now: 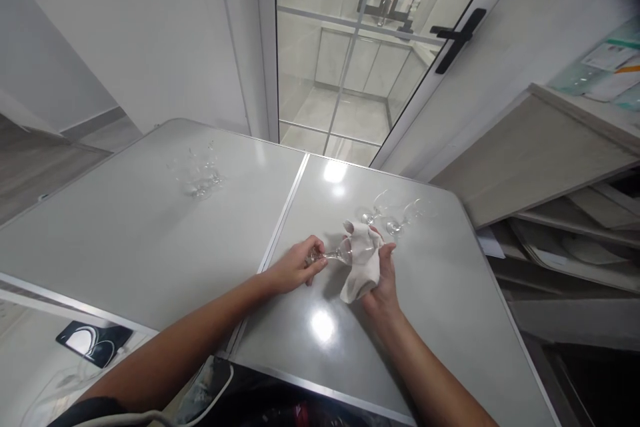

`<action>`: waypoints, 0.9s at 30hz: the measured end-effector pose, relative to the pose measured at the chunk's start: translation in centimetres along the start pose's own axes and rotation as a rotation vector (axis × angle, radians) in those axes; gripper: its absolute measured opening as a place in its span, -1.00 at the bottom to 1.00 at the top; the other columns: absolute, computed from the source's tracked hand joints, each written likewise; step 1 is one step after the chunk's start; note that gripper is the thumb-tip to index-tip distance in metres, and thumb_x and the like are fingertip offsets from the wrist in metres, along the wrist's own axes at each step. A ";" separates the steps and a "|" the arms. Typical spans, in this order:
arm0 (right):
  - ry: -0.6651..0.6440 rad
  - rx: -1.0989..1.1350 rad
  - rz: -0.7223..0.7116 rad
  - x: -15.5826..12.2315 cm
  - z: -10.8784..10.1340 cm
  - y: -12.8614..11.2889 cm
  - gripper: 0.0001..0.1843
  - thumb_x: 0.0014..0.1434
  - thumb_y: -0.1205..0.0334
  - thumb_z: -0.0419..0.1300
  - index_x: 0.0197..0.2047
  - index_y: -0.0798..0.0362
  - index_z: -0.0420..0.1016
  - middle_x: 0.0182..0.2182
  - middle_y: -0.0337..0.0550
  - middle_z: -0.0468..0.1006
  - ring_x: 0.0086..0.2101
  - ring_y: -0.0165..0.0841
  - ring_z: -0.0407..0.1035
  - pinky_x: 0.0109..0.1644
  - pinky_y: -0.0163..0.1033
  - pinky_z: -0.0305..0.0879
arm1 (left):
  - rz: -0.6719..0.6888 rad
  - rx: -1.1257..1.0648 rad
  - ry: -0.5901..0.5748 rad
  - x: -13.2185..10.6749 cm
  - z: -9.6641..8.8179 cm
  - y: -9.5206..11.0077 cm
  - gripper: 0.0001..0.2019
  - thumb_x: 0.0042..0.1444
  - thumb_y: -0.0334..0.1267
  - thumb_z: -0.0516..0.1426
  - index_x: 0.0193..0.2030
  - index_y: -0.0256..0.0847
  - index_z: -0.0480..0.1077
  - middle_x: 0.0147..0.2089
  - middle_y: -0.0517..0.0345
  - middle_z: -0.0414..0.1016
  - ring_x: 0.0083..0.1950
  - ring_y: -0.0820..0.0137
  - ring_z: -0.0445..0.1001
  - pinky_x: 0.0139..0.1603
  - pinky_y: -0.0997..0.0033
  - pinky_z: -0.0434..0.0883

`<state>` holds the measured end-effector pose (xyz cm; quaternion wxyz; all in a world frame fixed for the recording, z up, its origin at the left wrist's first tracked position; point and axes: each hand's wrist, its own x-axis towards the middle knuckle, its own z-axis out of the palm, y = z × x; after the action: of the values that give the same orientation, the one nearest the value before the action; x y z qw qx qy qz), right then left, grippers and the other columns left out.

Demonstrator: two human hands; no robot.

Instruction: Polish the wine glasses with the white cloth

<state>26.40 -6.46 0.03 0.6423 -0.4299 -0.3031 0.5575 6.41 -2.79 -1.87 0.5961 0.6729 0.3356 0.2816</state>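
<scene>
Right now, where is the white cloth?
In the head view, the white cloth is right of centre over the table, bunched in the right hand around the bowl of the wine glass whose foot the left hand holds.

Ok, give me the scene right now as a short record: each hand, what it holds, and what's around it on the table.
left hand: pinches the foot end of a wine glass, which is held sideways
right hand: holds a white cloth bunched around the glass's bowl
behind the cloth: clear glasses on the table
far left: more glassware, standing apart
surface: pale table with a centre seam
</scene>
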 end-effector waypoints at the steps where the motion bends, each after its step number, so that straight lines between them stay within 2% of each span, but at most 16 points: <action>1: -0.028 -0.008 -0.027 -0.2 0.1 0.2 -0.26 0.22 -0.50 0.08 0.22 -0.17 0.29 0.00 0.02 0.60 -0.07 -0.08 0.56 -0.02 0.08 0.53 | -0.010 -0.019 -0.003 0.0 0.2 -0.1 -0.72 0.38 0.03 0.10 -0.09 -0.13 0.20 -0.40 0.29 0.37 -0.52 0.47 0.40 -0.41 0.43 0.32; 3: -0.084 -0.018 -0.059 -0.6 0.4 0.5 -0.15 0.10 -0.56 0.17 0.25 -0.18 0.27 0.00 0.03 0.60 -0.06 -0.04 0.55 -0.06 0.06 0.54 | -0.008 -0.081 0.012 0.0 0.5 -0.5 -0.71 0.37 0.04 0.10 -0.11 -0.13 0.17 -0.39 0.27 0.39 -0.48 0.43 0.44 -0.39 0.41 0.36; 5: -0.134 -0.020 -0.050 -0.9 0.8 0.7 -0.10 -0.03 -0.49 0.35 0.22 -0.16 0.30 -0.05 0.00 0.60 -0.14 -0.07 0.56 -0.15 -0.02 0.55 | 0.026 -0.096 0.036 0.0 0.9 -0.8 -0.70 0.36 0.03 0.12 -0.13 -0.13 0.17 -0.33 0.21 0.42 -0.38 0.40 0.46 -0.33 0.39 0.39; 8: -0.190 -0.019 -0.031 -1.0 1.2 0.8 -0.18 -0.08 -0.26 0.52 0.14 -0.10 0.36 -0.21 -0.11 0.58 -0.29 -0.21 0.52 -0.27 -0.16 0.50 | 0.089 0.019 -0.012 0.1 1.1 -0.7 -0.76 0.35 -0.05 0.13 -0.13 -0.16 0.23 -0.22 0.11 0.44 -0.26 0.35 0.45 -0.22 0.36 0.42; 10: -0.207 -0.008 -0.025 -0.9 1.3 0.9 -0.25 -0.08 -0.17 0.54 0.08 -0.08 0.39 -0.28 -0.19 0.55 -0.35 -0.29 0.48 -0.30 -0.22 0.46 | 0.133 0.116 -0.072 0.0 1.2 -0.3 -0.84 0.35 -0.16 0.11 -0.07 -0.18 0.30 -0.14 0.04 0.48 -0.14 0.28 0.48 -0.06 0.26 0.46; 12: -0.222 -0.003 -0.016 -0.8 1.4 1.1 -0.30 -0.09 -0.11 0.57 0.03 -0.04 0.43 -0.30 -0.20 0.53 -0.35 -0.32 0.45 -0.29 -0.24 0.45 | 0.173 0.189 -0.119 -0.1 1.2 0.3 -0.82 0.32 -0.27 0.09 0.02 -0.20 0.38 -0.02 -0.03 0.51 0.03 0.20 0.48 0.16 0.15 0.43; 14: -0.226 -0.006 -0.017 -0.8 1.5 1.6 -0.34 -0.10 -0.05 0.58 0.00 -0.02 0.47 -0.28 -0.19 0.54 -0.30 -0.32 0.45 -0.23 -0.24 0.45 | 0.191 0.214 -0.157 -0.1 1.3 0.7 -0.72 0.28 -0.35 0.08 0.10 -0.21 0.43 0.07 -0.06 0.53 0.12 0.16 0.47 0.28 0.12 0.38; 16: -0.215 -0.027 -0.017 -0.9 1.5 2.1 -0.33 -0.12 0.01 0.60 0.01 -0.02 0.49 -0.22 -0.16 0.57 -0.23 -0.29 0.47 -0.14 -0.22 0.47 | 0.199 0.198 -0.156 -0.1 1.3 0.7 -0.66 0.26 -0.38 0.08 0.15 -0.21 0.45 0.08 -0.06 0.55 0.12 0.16 0.48 0.28 0.13 0.40; 19: -0.196 -0.100 0.013 -1.1 1.6 2.7 -0.34 -0.12 0.10 0.61 0.02 0.01 0.50 -0.16 -0.12 0.60 -0.16 -0.25 0.50 0.01 -0.15 0.46 | 0.219 0.141 -0.079 0.0 1.4 0.3 -0.60 0.25 -0.36 0.10 0.23 -0.19 0.43 0.07 -0.06 0.58 0.12 0.14 0.50 0.31 0.07 0.39; 21: -0.211 -0.140 0.023 -1.2 1.6 2.9 -0.37 -0.08 0.09 0.59 0.02 0.03 0.51 -0.14 -0.09 0.62 -0.12 -0.23 0.50 0.06 -0.12 0.44 | 0.227 0.104 -0.043 0.1 1.3 0.2 -0.55 0.24 -0.34 0.13 0.28 -0.18 0.40 0.10 -0.08 0.57 0.17 0.10 0.48 0.35 0.03 0.36; 23: -0.233 -0.163 -0.003 -1.1 1.5 2.9 -0.42 -0.01 0.00 0.55 0.00 0.05 0.52 -0.15 -0.08 0.62 -0.14 -0.23 0.51 0.05 -0.13 0.43 | 0.226 0.066 -0.062 0.1 1.1 0.2 -0.51 0.23 -0.31 0.19 0.31 -0.18 0.38 0.14 -0.11 0.56 0.22 0.06 0.46 0.35 0.02 0.35; 25: -0.226 -0.198 -0.046 -0.8 1.2 2.7 -0.49 0.08 -0.13 0.47 -0.08 0.08 0.56 -0.22 -0.08 0.63 -0.22 -0.25 0.50 -0.05 -0.16 0.44 | 0.194 0.021 -0.100 0.1 0.8 0.4 -0.48 0.24 -0.26 0.22 0.34 -0.18 0.35 0.20 -0.13 0.52 0.23 0.06 0.46 0.32 0.04 0.37; 27: -0.158 -0.239 -0.058 -0.2 0.7 2.5 -0.48 0.15 -0.25 0.38 -0.19 0.10 0.58 -0.34 -0.10 0.60 -0.33 -0.28 0.46 -0.18 -0.19 0.43 | 0.162 -0.040 -0.085 0.0 0.4 0.3 -0.48 0.28 -0.20 0.21 0.36 -0.16 0.30 0.26 -0.14 0.47 0.23 0.07 0.45 0.26 0.08 0.39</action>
<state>24.64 -6.45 -1.93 0.5764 -0.4491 -0.4293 0.5308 6.77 -3.07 -1.59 0.5984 0.6971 0.2490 0.3065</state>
